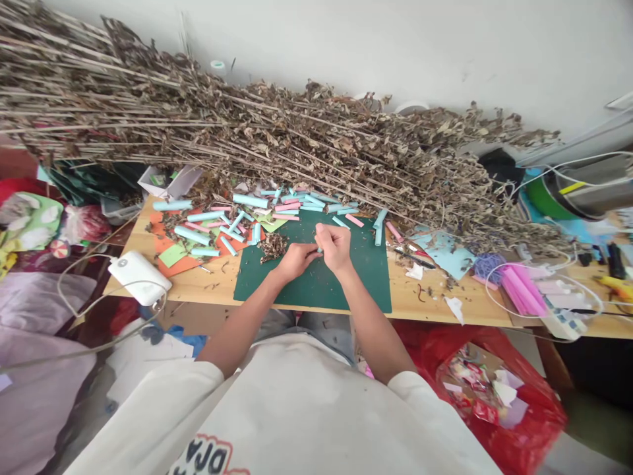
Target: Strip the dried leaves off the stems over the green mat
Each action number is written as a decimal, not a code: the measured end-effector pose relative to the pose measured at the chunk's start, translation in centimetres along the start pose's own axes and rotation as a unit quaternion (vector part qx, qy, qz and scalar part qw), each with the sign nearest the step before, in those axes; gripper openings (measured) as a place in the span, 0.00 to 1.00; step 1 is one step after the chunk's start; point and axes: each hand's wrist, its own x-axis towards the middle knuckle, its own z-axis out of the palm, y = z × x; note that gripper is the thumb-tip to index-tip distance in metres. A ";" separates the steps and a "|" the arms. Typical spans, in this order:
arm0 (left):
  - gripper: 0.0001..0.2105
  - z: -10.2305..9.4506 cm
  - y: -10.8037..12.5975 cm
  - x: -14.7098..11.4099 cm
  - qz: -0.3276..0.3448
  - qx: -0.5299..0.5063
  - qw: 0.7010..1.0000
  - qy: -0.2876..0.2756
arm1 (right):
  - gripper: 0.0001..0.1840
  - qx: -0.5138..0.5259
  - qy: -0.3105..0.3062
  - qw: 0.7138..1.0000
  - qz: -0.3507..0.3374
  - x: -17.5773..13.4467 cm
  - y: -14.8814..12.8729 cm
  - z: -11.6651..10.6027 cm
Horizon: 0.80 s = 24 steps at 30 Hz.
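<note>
Both my hands meet above the dark green cutting mat (pixel 366 284). My left hand (pixel 297 261) pinches a small light blue paper tube (pixel 320 250), of which only a bit shows between the fingers. Right against it, my right hand (pixel 334 247) is closed in a fist with the thumb on top; whatever it grips is hidden. A small heap of crumbled dry leaves (pixel 273 247) lies on the mat to the left of my hands. Behind them, several rolled blue paper tubes (pixel 250 200) and pink paper tubes (pixel 355 220) lie scattered.
Long dried leafy stalks (pixel 306 138) are piled along the back of the wooden table (pixel 198 290). A white power bank (pixel 139 277) with a cable sits at the left edge. On the right are purple yarn (pixel 488 266) and a power strip (pixel 564 320). A red rubbish bag (pixel 534 422) stands below.
</note>
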 end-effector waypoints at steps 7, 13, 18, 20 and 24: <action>0.13 1.2 -0.1 -1.0 0.010 -0.002 0.999 0.042 | 0.31 -0.010 0.037 0.999 -0.019 -0.3 -0.5 0.1; 0.12 1.1 -0.1 -0.9 0.010 -0.021 0.999 0.044 | 0.31 -0.034 0.014 0.999 -0.022 0.2 -0.9 -0.2; 0.12 1.1 -0.2 -1.0 0.005 -0.020 0.999 0.046 | 0.32 -0.015 0.004 1.000 -0.001 0.6 -0.6 -0.2; 0.13 1.1 -0.2 -1.0 0.002 -0.020 0.999 0.043 | 0.31 -0.001 0.012 1.000 0.000 0.5 -0.4 -0.1; 0.12 1.1 -0.1 -0.9 -0.001 -0.035 0.999 0.041 | 0.31 0.032 0.033 0.999 0.009 0.5 0.0 -0.1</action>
